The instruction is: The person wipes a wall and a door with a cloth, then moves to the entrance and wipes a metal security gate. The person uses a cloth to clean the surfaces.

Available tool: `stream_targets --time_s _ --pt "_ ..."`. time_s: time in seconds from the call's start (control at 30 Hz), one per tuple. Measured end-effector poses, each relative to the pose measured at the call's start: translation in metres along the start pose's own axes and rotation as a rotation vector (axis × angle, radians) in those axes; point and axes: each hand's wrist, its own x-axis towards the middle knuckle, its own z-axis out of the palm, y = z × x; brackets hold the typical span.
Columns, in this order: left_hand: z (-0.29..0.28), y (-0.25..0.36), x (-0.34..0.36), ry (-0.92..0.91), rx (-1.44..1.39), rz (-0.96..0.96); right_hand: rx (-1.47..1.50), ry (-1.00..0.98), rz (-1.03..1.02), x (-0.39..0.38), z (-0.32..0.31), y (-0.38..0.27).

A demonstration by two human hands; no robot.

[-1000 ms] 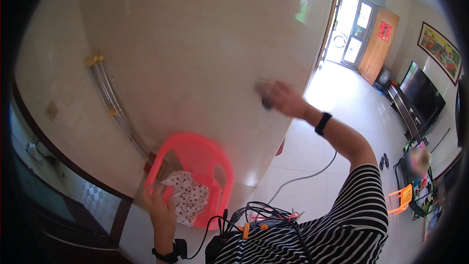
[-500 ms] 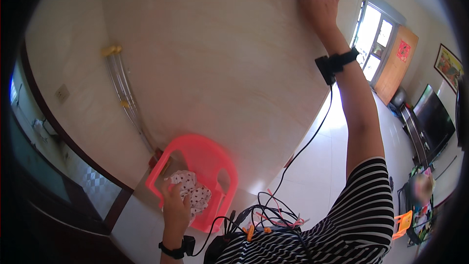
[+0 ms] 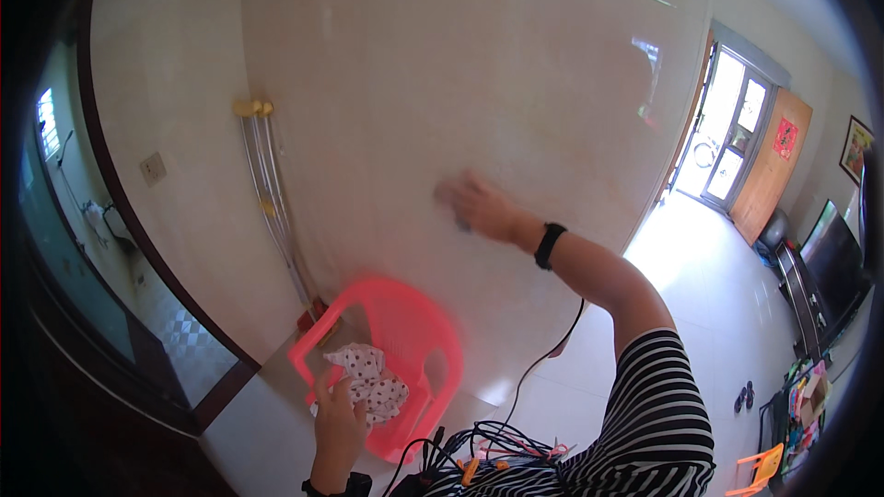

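Observation:
My right hand (image 3: 483, 207) is pressed near the middle of the pale wall (image 3: 387, 74), blurred by motion, with a dark grey pad or cloth (image 3: 463, 222) mostly hidden under it. My left hand (image 3: 339, 416) is low at the left front, open, in front of a pink plastic chair (image 3: 438, 331). A white cloth with dark spots (image 3: 381, 398) lies crumpled on the seat, just beyond my left fingers. Black cables run from my wristbands and bunch at my striped shirt.
Crutches (image 3: 272, 184) lean in the corner behind the chair. A doorway (image 3: 184, 350) opens at the left. At the right are an open front door (image 3: 772, 161), a television on a stand (image 3: 827, 276), slippers (image 3: 744, 396), an orange chair (image 3: 764, 469) and a cluttered rack (image 3: 806, 405).
My right hand went from mid-wall up to the top of the wall, then came down and left to mid-wall again. My left hand stays low by the chair. The view has shifted slightly.

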Motion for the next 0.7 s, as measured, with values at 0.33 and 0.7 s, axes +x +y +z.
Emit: stream_targets --time_s 0.33,0.7 --pt "0.009 -0.003 0.014 -0.032 -0.100 -0.036 -0.726 0.623 1.087 -0.046 -0.204 0.270" --pt "0.014 -0.017 0.019 -0.023 -0.011 -0.162 -0.629 0.502 0.837 0.076 -0.182 0.296"
